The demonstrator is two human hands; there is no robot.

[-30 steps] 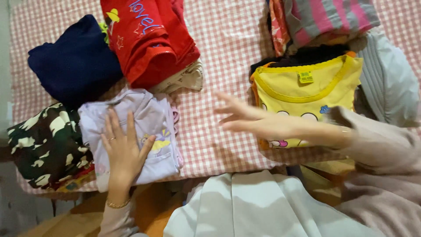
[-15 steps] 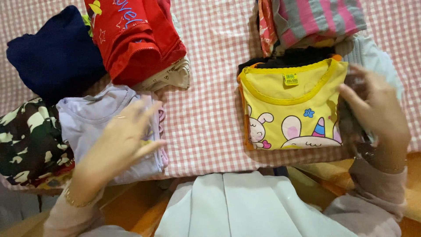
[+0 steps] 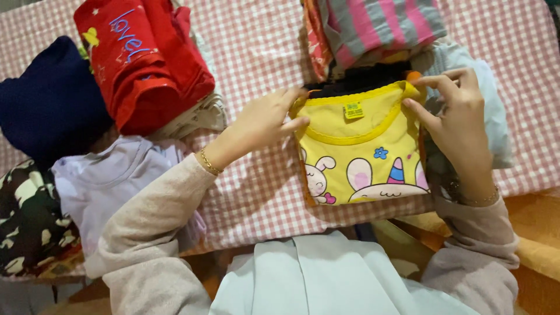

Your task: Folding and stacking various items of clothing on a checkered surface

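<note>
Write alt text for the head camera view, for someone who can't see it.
Both hands grip the top corners of a folded yellow child's shirt with cartoon animals, left hand and right hand, on a pink checked cloth. Folded red, navy, lilac, camouflage and striped garments lie around it.

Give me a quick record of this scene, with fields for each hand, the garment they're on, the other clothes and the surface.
left hand: grips the top left corner of the yellow shirt
right hand: pinches the shirt's top right corner
yellow shirt: folded, cartoon print up, collar away from the person
other clothes: red garment, navy garment, lilac top, camouflage piece, striped pile
surface: pink checked cloth
</note>
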